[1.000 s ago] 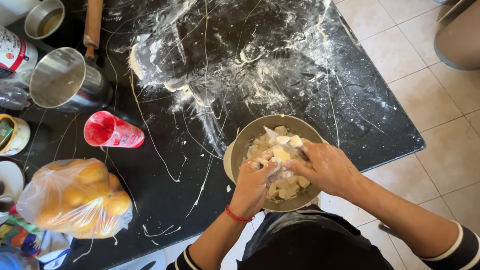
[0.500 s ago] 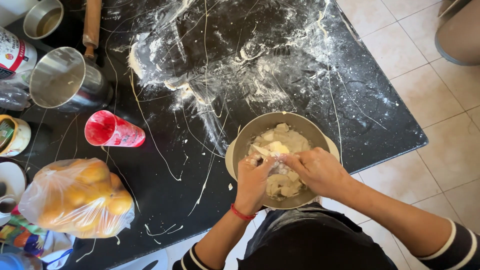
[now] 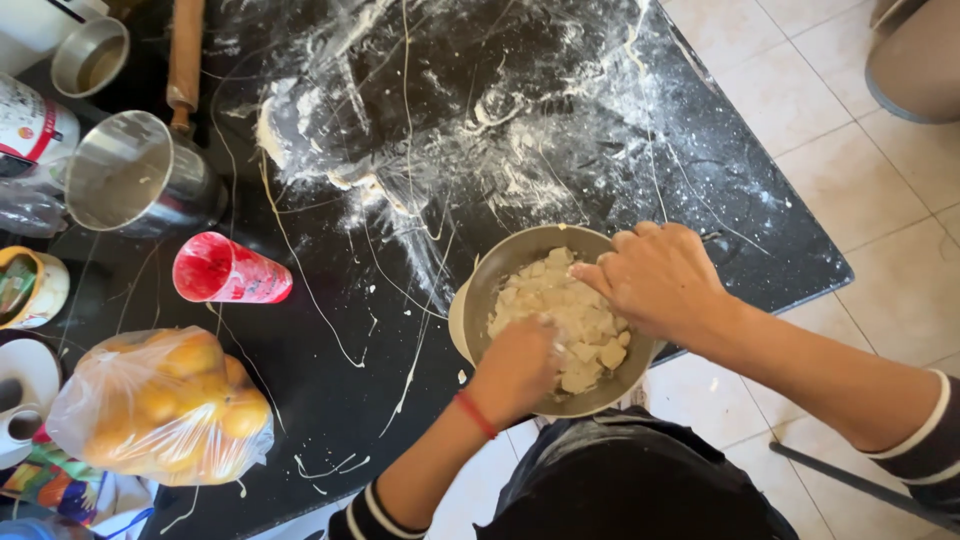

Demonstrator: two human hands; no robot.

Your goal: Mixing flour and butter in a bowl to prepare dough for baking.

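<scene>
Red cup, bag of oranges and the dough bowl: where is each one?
Red cup (image 3: 232,270), head view, on its side wall.
Bag of oranges (image 3: 160,405), head view, middle of the plastic.
Dough bowl (image 3: 520,250), head view, bare inner wall near the rim.

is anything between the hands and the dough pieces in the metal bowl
Nothing visible. The left hand is already pressed into the dough pieces inside the metal bowl, and the right hand reaches in over the far rim, its fingertips at the pile.
</scene>
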